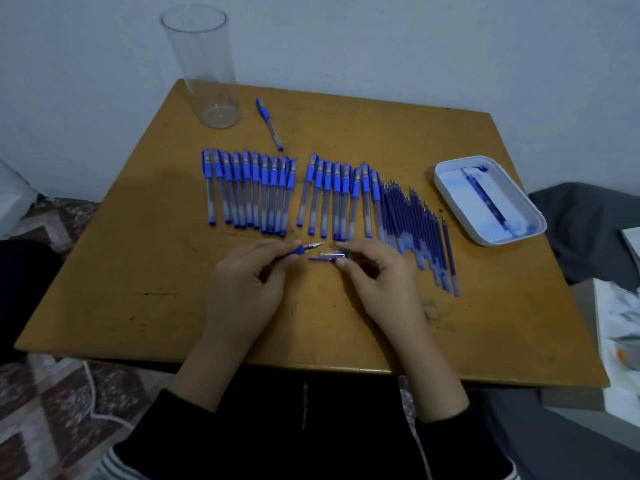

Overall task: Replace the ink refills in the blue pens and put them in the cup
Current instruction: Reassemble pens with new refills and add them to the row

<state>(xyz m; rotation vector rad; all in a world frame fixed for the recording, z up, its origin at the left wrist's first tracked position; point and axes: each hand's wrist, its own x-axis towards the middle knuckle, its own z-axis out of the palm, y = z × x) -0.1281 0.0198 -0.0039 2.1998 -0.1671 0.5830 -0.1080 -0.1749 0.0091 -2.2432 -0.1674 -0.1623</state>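
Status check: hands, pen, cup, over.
Left hand grips uncapped blue pen. Right hand pinches clear blue-clipped cap. Tall clear plastic cup empty, mouth unobstructed.

Open wood along the left edge and the near corners of the desk (138, 271) leaves a way to the cup (207, 74) at the far left corner, where a loose pen (269, 123) lies near, while two rows of pens (249, 192) and fanned refills (415, 230) bar the middle and a white tray (485, 241) crowds the right edge.

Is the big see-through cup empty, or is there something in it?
Empty. The clear cup stands upright and you see straight through it; nothing is inside.
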